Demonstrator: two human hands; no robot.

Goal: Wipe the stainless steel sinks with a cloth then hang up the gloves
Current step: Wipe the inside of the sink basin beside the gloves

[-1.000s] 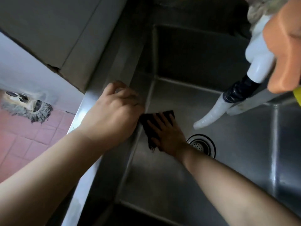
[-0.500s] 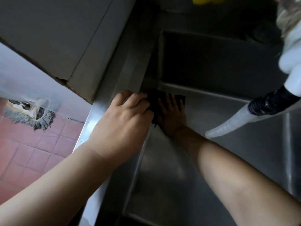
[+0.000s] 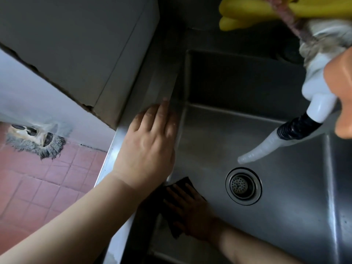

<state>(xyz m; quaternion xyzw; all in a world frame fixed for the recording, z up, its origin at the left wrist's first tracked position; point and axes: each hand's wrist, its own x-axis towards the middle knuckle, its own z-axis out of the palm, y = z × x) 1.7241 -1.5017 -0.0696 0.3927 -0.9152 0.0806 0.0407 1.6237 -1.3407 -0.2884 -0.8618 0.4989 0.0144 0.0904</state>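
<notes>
The stainless steel sink [image 3: 276, 187] fills the right half of the view, with a round drain [image 3: 243, 185] in its floor. My right hand [image 3: 192, 212] lies flat, fingers spread, pressing a dark cloth [image 3: 162, 199] against the sink floor by the left wall, near the front. My left hand [image 3: 148, 147] rests flat on the sink's left rim [image 3: 162, 86], holding nothing. Yellow gloves [image 3: 253, 12] hang at the top right, behind the sink. An orange glove [image 3: 341, 96] hangs close to the camera at the right edge.
A white tap with a black collar and pale flexible spout [image 3: 266, 147] reaches over the sink from the right, with a rag [image 3: 323, 39] wrapped above it. A grey cabinet [image 3: 76, 44] stands to the left. A mop head [image 3: 36, 141] lies on the pink tiled floor [image 3: 38, 187].
My right hand has slid the cloth from the sink's far left corner back toward the front. My left hand has flattened on the rim. The view has shifted, revealing the drain and gloves.
</notes>
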